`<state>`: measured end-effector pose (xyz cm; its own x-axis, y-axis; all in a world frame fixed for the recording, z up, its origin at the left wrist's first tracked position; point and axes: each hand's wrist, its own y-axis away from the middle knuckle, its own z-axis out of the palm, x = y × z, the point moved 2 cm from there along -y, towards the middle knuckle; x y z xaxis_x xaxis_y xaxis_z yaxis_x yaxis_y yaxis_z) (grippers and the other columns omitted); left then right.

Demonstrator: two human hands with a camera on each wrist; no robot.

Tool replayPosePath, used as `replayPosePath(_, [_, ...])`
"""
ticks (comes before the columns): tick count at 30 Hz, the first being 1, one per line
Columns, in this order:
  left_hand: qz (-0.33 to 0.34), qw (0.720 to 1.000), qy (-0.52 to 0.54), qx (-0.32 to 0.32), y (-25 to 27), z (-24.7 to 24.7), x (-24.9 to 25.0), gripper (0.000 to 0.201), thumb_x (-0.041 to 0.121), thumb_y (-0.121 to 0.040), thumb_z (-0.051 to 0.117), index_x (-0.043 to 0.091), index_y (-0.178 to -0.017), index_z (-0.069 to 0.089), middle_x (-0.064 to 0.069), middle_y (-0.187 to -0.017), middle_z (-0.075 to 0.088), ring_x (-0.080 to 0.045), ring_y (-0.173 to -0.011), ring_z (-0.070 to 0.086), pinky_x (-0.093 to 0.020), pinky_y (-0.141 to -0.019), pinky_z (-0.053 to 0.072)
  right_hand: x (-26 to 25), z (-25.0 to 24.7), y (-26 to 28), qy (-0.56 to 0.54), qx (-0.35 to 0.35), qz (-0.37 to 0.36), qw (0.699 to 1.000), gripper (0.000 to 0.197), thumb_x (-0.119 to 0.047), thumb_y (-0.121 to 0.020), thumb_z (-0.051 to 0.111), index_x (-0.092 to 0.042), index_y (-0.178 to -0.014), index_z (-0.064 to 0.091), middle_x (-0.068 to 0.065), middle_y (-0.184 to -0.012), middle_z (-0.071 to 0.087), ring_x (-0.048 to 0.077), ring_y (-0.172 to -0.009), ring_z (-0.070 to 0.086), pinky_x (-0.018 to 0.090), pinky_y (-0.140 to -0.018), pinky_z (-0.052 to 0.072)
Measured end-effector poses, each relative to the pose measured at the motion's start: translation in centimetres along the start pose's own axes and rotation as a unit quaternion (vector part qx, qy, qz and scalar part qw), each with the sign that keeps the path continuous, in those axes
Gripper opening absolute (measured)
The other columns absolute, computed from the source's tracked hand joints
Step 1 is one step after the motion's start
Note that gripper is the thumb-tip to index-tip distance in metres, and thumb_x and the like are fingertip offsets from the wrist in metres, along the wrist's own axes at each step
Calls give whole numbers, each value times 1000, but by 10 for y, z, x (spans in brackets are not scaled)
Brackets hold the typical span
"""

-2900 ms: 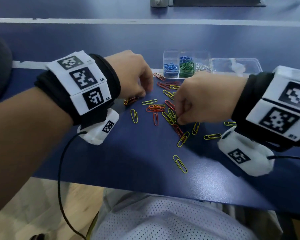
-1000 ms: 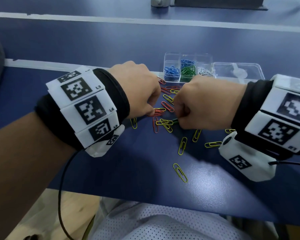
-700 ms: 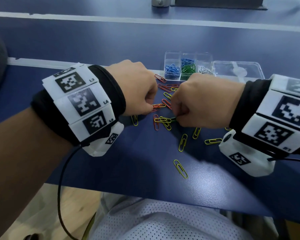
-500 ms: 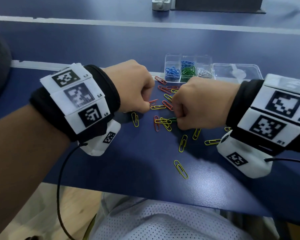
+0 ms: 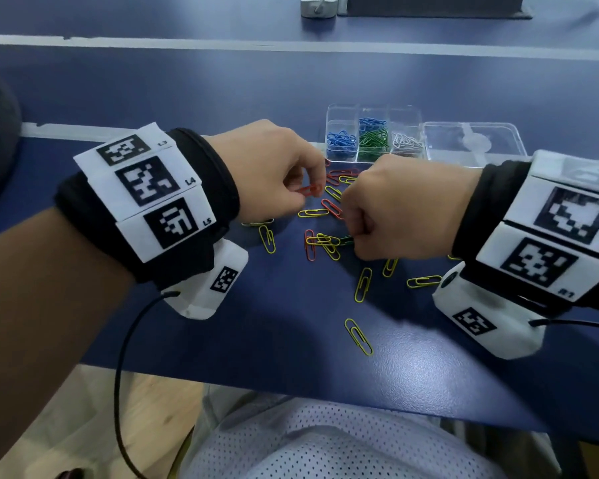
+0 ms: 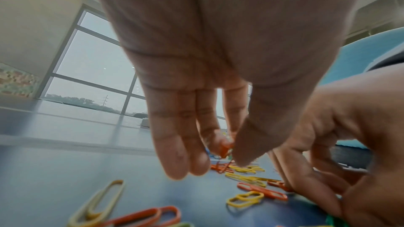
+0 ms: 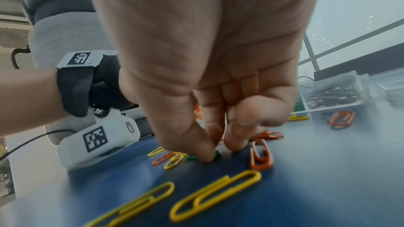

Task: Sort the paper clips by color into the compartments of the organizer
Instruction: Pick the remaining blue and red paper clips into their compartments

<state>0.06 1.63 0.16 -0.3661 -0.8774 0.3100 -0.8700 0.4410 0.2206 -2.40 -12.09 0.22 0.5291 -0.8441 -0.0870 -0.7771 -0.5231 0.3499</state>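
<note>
Yellow paper clips [image 5: 363,285] and red ones [image 5: 332,209] lie scattered on the blue table. My left hand [image 5: 306,191] pinches a red paper clip [image 5: 313,190] between thumb and forefinger, just above the pile; in the left wrist view the red clip [image 6: 224,150] hangs at the fingertips. My right hand [image 5: 355,242] is curled low, thumb and forefinger pinching a green paper clip [image 5: 346,240] that lies on the table, the green clip [image 7: 192,158] poking out beside the thumb. The clear organizer [image 5: 374,114] behind holds blue, green and white clips in separate compartments.
The organizer's clear lid [image 5: 474,143] lies to its right. A lone yellow clip [image 5: 358,337] sits near the table's front edge [image 5: 291,382]. Cables run from both wrist cameras. A white device [image 5: 317,6] stands on the far desk.
My left hand has lifted a red clip off the pile and raised it a little. My right hand stays in place, still pinching at the green clip.
</note>
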Motion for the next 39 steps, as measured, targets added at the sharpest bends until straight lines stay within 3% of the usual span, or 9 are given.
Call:
replayPosePath(5, [0, 1000, -21, -2, 4, 3, 7, 18, 10, -76, 48, 21, -64, 41, 5, -55, 44, -8, -54, 41, -23, -54, 34, 1, -2, 2, -13, 10, -26, 1000, 19, -27, -78, 60, -27, -95, 66, -11, -63, 45, 17, -74, 45, 23, -68, 38])
replayPosePath(8, [0, 999, -21, -39, 7, 8, 10, 18, 16, -77, 45, 20, -61, 37, 5, -56, 43, -9, -54, 38, -25, -52, 31, -1, -3, 2, -6, 18, -38, 999, 18, -27, -80, 57, -27, -93, 70, -5, -75, 54, 22, -77, 51, 26, -72, 47])
replayPosePath(13, [23, 995, -62, -77, 12, 13, 7, 18, 44, -70, 61, 27, -73, 56, 9, -63, 49, -3, -59, 45, -24, -60, 35, -4, -3, 1, 49, 17, -27, 998, 21, -28, -80, 56, -16, -90, 69, 0, -67, 47, 24, -74, 46, 27, -66, 44])
replayPosePath(16, [23, 993, -71, -87, 9, 16, 3, 29, 49, -68, 71, 31, -89, 63, 11, -66, 47, -2, -61, 44, -22, -67, 34, -4, -2, 0, 40, 4, 2, 999, 20, -34, -77, 58, -15, -74, 60, -3, -57, 37, 26, -70, 46, 26, -62, 37])
replayPosePath(18, [22, 994, -65, -80, 7, 17, 2, 31, 46, -66, 75, 32, -93, 65, 11, -67, 47, -5, -63, 45, -23, -67, 35, -2, -2, -1, 28, 11, 12, 999, 22, -32, -77, 57, -15, -64, 52, 0, -56, 41, 28, -69, 48, 27, -61, 40])
replayPosePath(23, [23, 995, -63, -80, 4, 19, 1, 27, 45, -66, 76, 28, -86, 67, 10, -70, 51, -14, -73, 51, -27, -73, 46, 12, -15, 2, -15, 65, 26, 997, 18, -23, -71, 59, -10, -73, 70, 15, -71, 67, 34, -71, 59, 32, -66, 53])
replayPosePath(32, [36, 992, -75, -96, 7, 18, 3, 13, 41, -76, 67, 29, -78, 64, 12, -57, 49, -1, -56, 46, -10, -52, 31, 55, -38, -26, -85, 202, 134, 966, 25, -11, -79, 54, -12, -91, 76, -4, -57, 51, 24, -76, 53, 30, -79, 49])
replayPosePath(36, [49, 994, -63, -80, 11, 20, 5, 8, 34, -76, 64, 27, -78, 66, 15, -56, 52, 2, -55, 50, -4, -55, 32, 54, -36, -28, -73, 207, 112, 969, 27, -9, -82, 53, -11, -96, 75, 11, -87, 72, 31, -88, 62, 30, -83, 47])
replayPosePath(39, [53, 994, -64, -68, 12, 21, 6, 9, 27, -75, 59, 24, -78, 67, 10, -62, 57, -8, -58, 51, -12, -59, 38, 44, -34, -23, -66, 214, 77, 972, 26, -9, -81, 52, -13, -94, 75, 11, -92, 74, 29, -83, 61, 30, -86, 47])
